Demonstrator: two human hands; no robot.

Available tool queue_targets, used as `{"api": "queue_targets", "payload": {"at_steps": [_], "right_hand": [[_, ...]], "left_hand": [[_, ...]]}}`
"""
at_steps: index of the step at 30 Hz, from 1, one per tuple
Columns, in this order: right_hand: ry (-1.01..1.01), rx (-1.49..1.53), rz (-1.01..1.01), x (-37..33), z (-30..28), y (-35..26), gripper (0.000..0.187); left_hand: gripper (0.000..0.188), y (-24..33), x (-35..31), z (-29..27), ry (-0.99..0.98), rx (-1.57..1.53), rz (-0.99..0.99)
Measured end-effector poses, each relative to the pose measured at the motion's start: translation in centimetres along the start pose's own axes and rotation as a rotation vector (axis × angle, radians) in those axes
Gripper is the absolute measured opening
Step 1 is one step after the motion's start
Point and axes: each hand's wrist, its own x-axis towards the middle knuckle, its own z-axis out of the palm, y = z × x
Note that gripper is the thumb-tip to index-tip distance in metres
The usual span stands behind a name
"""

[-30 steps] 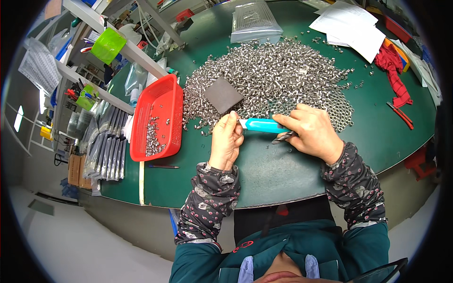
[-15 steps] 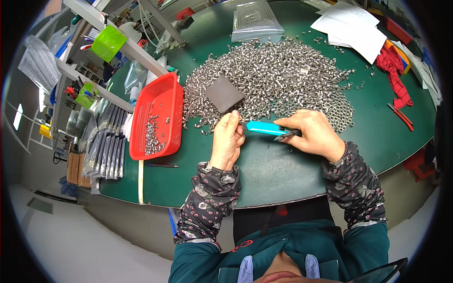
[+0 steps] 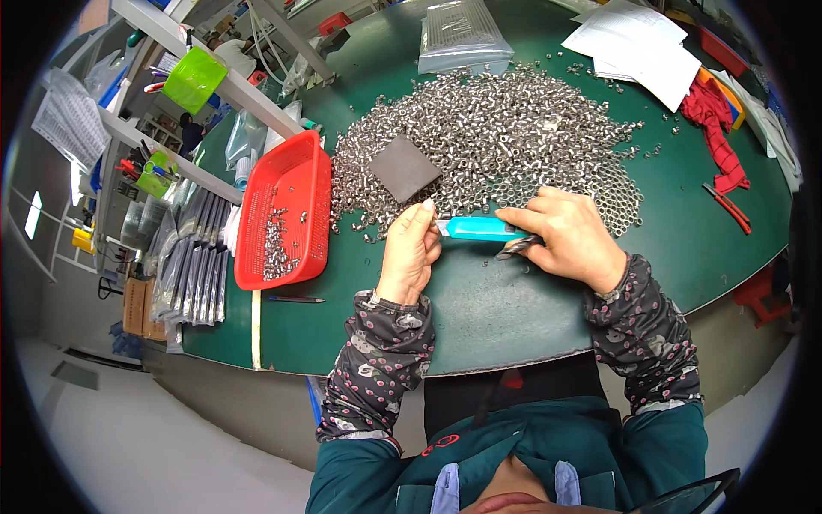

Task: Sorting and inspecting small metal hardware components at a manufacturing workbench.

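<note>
My right hand (image 3: 565, 236) is wrapped round a teal utility knife (image 3: 479, 228), its blade end toward my left. A dark, twisted piece (image 3: 517, 248), perhaps a drill bit, sticks out from the same hand below the knife. My left hand (image 3: 411, 248) is closed in a pinch at the knife's blade tip; whatever its fingers hold is too small to make out. Just beyond both hands spreads a heap of small silvery metal rings (image 3: 505, 128). On the heap's near left part lies a dark grey square block (image 3: 405, 169).
At the left stands a red plastic basket (image 3: 318, 206) with some metal rings inside. A pen (image 3: 295, 300) lies near it. Bagged parts (image 3: 464, 38) sit at the back, papers (image 3: 634, 51) at the back right. A red cloth (image 3: 717, 137) and red-handled pliers (image 3: 728, 210) lie rightward.
The knife has turned to lie more level, and the twisted piece below it shows more plainly. My right fingers have shifted slightly; my left hand stays nearly where it was.
</note>
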Motion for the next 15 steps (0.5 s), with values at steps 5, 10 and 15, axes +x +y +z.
{"api": "queue_targets", "payload": {"at_steps": [5,10,15], "right_hand": [[0.029,-0.072,-0.033,0.15,-0.07,-0.35,0.032],[0.000,0.037,-0.005,0.13,-0.15,-0.19,0.032],[-0.063,0.130,0.027,0.19,-0.17,-0.07,0.031]], "left_hand": [[0.024,0.03,0.21,-0.59,-0.034,-0.042,-0.043],[0.026,0.16,0.02,-0.32,-0.034,-0.062,-0.058],[0.028,0.25,-0.06,-0.04,0.012,-0.040,-0.059]]}}
